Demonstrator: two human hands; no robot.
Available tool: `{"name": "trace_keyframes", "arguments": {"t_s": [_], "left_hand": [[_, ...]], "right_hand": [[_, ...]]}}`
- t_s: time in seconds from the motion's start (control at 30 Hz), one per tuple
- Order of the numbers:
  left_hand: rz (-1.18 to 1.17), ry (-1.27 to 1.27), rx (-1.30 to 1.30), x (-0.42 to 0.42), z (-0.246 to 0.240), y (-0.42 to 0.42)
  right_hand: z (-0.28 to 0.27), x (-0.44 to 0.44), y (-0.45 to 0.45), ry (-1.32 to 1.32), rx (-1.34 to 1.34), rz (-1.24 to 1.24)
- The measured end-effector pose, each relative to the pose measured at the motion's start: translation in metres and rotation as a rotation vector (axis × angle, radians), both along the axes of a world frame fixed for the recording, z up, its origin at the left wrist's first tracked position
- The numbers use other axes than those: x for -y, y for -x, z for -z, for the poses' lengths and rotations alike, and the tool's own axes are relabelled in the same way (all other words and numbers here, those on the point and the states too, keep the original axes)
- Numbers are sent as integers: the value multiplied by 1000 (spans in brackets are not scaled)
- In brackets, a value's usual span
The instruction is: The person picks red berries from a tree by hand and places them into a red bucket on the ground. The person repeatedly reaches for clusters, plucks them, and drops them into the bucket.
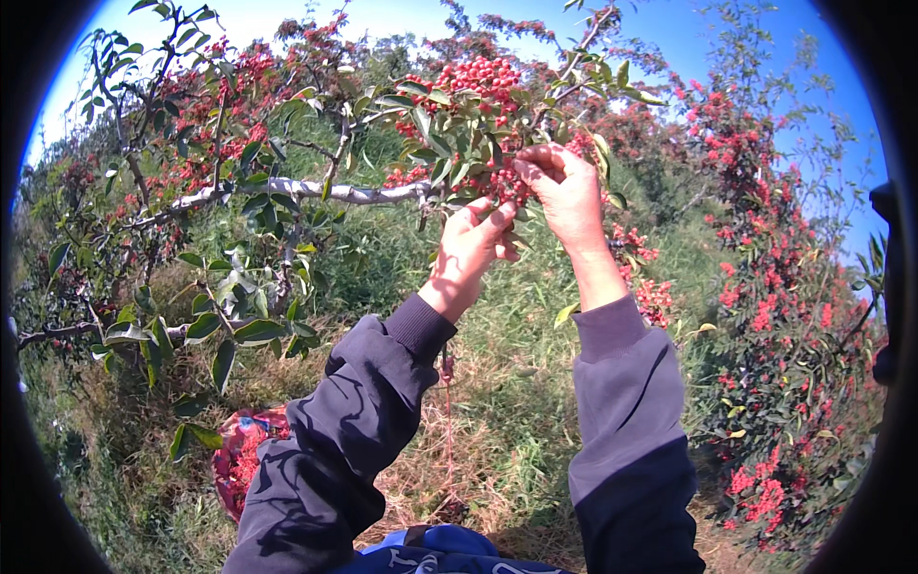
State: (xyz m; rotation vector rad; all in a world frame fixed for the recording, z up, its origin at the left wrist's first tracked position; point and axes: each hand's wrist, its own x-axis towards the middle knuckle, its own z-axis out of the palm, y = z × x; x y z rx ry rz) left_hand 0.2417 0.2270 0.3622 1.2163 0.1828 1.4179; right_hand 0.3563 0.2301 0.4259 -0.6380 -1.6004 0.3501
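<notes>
Both hands are raised to a leafy branch with clusters of small red berries. My left hand (470, 251) is just below a berry cluster (506, 185), its thumb and forefinger bent up against the cluster's underside. Against the right side of the same cluster is my right hand (563, 190), with fingers curled in; whether they pinch a stem cannot be told. A fuller berry cluster (482, 77) hangs above both hands among green leaves.
A bare grey branch (344, 192) runs left from the hands. A red bag (231, 466) holding berries sits in the grass, lower left. Berry-laden shrubs (771, 287) stand at the right. A thin red cord (449, 430) hangs between the forearms.
</notes>
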Motion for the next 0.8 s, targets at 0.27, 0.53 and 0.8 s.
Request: {"name": "trace_keyframes", "arguments": {"t_s": [0.27,0.53,0.8], "left_hand": [[-29,15,-27,7,3,20],[-126,-23,-164,6,3,23],[-73,-42,-124,7,2,22]], "right_hand": [[12,-32,7,107,-89,149],[34,11,23,116,-294,-202],[28,8,14,-5,-40,116]]}}
